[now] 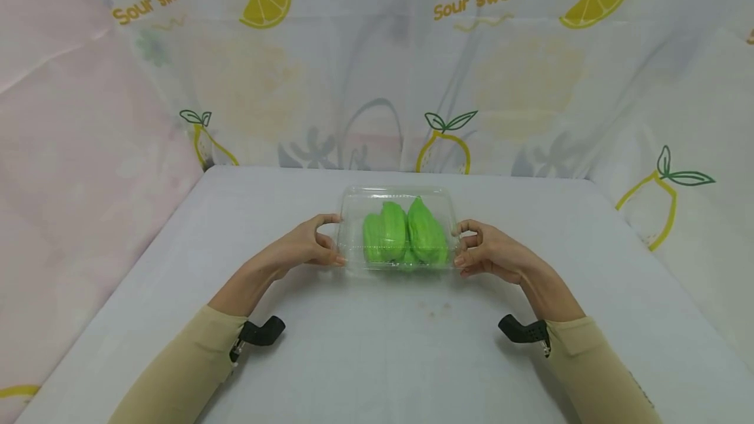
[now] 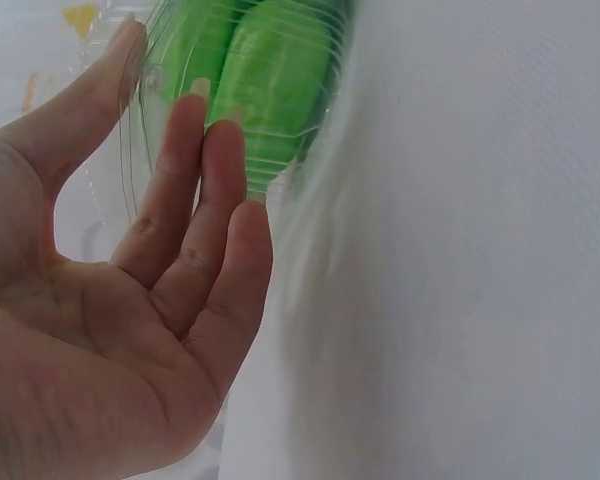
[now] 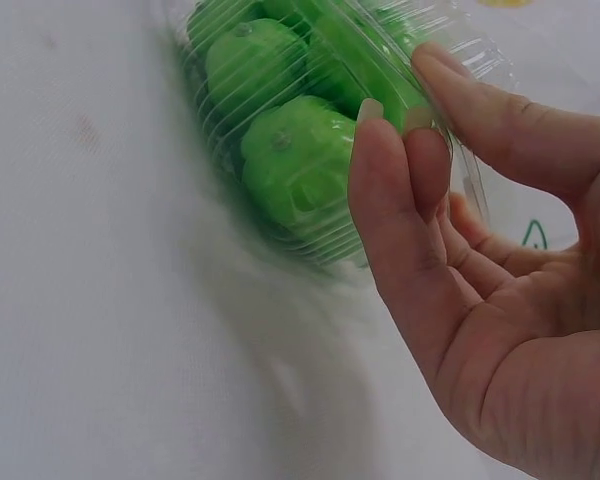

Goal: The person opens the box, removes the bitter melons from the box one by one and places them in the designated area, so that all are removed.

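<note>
Left grip [image 1: 303,244] and right grip [image 1: 495,251] pinch opposite sides of the clear box [image 1: 353,231] between them, green produce [image 1: 393,231] inside. Likely best: equal light pressure, box level; thin plastic may flex.

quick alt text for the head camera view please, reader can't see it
A person's left hand and right hand grip opposite ends of a clear plastic box holding bright green fruits or vegetables. Beige sleeves reach over a white table in front of a pale lemon-print cloth.
</note>
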Motion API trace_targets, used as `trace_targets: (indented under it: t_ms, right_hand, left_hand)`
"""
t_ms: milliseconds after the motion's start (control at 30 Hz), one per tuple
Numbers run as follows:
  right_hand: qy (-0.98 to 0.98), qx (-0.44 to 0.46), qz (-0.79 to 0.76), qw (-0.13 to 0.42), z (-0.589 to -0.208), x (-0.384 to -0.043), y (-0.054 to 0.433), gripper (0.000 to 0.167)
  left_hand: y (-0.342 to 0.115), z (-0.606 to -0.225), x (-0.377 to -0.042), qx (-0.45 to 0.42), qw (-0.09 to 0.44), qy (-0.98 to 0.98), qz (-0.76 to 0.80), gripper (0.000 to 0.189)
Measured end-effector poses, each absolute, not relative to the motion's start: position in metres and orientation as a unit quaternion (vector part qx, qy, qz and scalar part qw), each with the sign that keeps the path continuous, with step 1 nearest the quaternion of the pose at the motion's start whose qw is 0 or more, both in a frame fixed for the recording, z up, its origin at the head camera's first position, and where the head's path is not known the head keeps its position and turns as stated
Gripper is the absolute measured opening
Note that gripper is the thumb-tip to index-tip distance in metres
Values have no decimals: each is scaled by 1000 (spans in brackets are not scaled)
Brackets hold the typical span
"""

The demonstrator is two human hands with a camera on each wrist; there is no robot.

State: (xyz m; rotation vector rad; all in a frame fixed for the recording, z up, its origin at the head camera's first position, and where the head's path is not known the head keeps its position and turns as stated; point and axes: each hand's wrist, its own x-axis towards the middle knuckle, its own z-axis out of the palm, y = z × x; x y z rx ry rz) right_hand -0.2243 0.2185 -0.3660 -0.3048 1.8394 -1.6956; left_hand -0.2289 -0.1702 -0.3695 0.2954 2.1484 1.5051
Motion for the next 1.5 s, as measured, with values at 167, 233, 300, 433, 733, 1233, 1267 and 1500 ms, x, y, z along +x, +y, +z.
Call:
trace_targets:
  t_ms: [167, 233, 300, 433, 733, 1233, 1267, 1500]
  right_hand:
    - [696, -121, -639, 304, -367, -225, 219, 45]
    - [700, -120, -637, 301, -367, -226, 219, 45]
    - [703, -117, -635, 297, -368, -226, 218, 45]
    - [708, -114, -636, 285, -369, -227, 219, 48]
    - [716, -100, -639, 263, -370, -226, 220, 49]
    - [729, -86, -636, 239, -370, -224, 220, 42]
    - [729, -86, -635, 238, -370, -224, 219, 41]
    - [730, -86, -634, 242, -369, -225, 219, 28]
  left_hand:
    - [-171, -368, -227, 117, 234, 794, 549, 81]
    - [-172, -368, -227, 116, 229, 798, 545, 78]
    - [-172, -367, -227, 117, 227, 800, 543, 77]
    - [-172, -368, -227, 116, 227, 800, 543, 76]
    - [-169, -371, -228, 116, 228, 801, 541, 75]
    - [-168, -367, -227, 88, 230, 809, 534, 77]
    - [-168, -367, -228, 86, 229, 810, 534, 78]
    - [-167, -367, -227, 83, 226, 811, 534, 80]
